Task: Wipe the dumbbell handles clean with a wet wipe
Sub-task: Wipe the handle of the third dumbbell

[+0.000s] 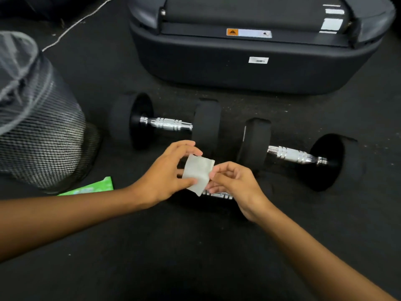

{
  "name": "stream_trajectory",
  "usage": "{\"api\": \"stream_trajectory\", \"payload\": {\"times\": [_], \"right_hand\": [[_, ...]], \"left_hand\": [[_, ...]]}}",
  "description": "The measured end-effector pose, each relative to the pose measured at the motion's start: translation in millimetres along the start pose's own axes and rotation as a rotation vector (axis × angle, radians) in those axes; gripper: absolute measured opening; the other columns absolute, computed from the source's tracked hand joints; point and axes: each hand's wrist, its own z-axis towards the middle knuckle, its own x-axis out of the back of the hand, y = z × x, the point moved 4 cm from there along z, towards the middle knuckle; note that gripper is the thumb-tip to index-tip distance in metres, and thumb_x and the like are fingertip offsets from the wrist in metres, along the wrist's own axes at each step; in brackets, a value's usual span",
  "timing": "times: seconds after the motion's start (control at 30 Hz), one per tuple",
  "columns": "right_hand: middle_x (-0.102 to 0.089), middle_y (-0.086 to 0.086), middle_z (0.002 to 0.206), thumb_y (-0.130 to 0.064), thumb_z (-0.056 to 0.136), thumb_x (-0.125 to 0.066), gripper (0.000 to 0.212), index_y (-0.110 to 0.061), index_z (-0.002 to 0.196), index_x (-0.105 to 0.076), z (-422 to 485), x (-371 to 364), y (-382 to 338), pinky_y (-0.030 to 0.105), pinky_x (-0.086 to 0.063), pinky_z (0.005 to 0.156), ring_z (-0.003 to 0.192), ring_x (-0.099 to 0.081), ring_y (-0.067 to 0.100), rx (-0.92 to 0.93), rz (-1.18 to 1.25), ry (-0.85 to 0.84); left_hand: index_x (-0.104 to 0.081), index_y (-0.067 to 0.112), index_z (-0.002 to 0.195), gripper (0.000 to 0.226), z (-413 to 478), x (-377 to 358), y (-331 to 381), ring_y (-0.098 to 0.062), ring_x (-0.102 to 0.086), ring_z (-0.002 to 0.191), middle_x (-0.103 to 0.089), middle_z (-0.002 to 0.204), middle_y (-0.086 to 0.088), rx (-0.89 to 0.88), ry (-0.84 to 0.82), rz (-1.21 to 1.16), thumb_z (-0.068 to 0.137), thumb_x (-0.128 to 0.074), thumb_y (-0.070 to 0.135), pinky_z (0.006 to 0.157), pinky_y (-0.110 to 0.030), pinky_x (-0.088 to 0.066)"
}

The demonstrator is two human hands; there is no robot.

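- Both forearms are reaching in from 7 and 5 o'clock, the hands meeting just below the middle of the view, above the black floor [195, 246].
- The left hand [167, 174] is curling palm-right, its thumb and fingers pinching the left edge of the wet wipe [198, 173].
- The right hand [233, 183] is angling up-left, its fingertips nipping the wipe's right edge.
- The wipe is sitting folded between them, long axis tilting from 11 to 5 o'clock.
- One dumbbell [167, 122] is lying at 11 o'clock, its chrome handle running nearly left to right.
- A second dumbbell [293, 154] is lying at 3 o'clock, similarly aligned, dipping rightward.
- A third chrome handle [219, 195] is peeking out beneath the hands.
- A mesh bin [43, 131] is standing at 9 o'clock, a green packet [93, 186] just beside its base.
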Motion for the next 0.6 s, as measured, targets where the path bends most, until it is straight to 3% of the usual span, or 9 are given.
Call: {"api": "stream_trajectory", "payload": {"times": [0.13, 0.27, 0.47, 0.6], "right_hand": [[-0.062, 0.012, 0.068, 0.007, 0.086, -0.055, 0.013, -0.004, 0.081, -0.057, 11, -5, 15, 0.023, -0.054, 0.057, 0.054, -0.061, 0.015, 0.024, -0.181, 0.135], [-0.064, 0.009, 0.067, 0.005, 0.086, -0.054, 0.016, -0.009, 0.078, -0.057, 22, -4, 29, 0.029, -0.057, 0.064, 0.06, -0.063, 0.018, 0.033, -0.382, 0.196], [-0.065, 0.006, 0.069, -0.001, 0.086, -0.057, 0.018, -0.016, 0.076, -0.057, 26, -1, 34, 0.033, -0.057, 0.065, 0.065, -0.064, 0.019, 0.081, -0.511, 0.23], [-0.058, -0.005, 0.07, -0.014, 0.081, -0.06, 0.005, -0.016, 0.079, -0.057, 26, -7, 32, 0.028, -0.041, 0.06, 0.075, -0.053, 0.014, 0.244, -0.9, 0.29]], "left_hand": [[-0.057, 0.026, 0.111, 0.039, -2, 12, -23, -0.004, -0.048, 0.116, -0.045, 0.128, 0.008, -0.018, 0.048, 0.105, 0.081, -0.068, 0.004, 0.088, -0.016, -0.049], [-0.059, 0.021, 0.117, 0.026, -3, 9, -42, -0.001, -0.045, 0.117, -0.049, 0.128, 0.009, -0.026, 0.077, 0.326, 0.092, -0.055, 0.015, 0.1, -0.019, -0.037], [-0.054, 0.017, 0.128, 0.033, 4, -11, -48, -0.005, -0.036, 0.126, -0.048, 0.134, 0.006, 0.016, 0.131, 0.415, 0.099, -0.039, 0.023, 0.103, -0.012, -0.02], [-0.055, 0.014, 0.127, 0.034, 6, -26, -52, -0.009, -0.038, 0.126, -0.052, 0.132, 0.002, 0.025, 0.191, 0.478, 0.101, -0.035, 0.024, 0.105, -0.015, -0.017]]}}
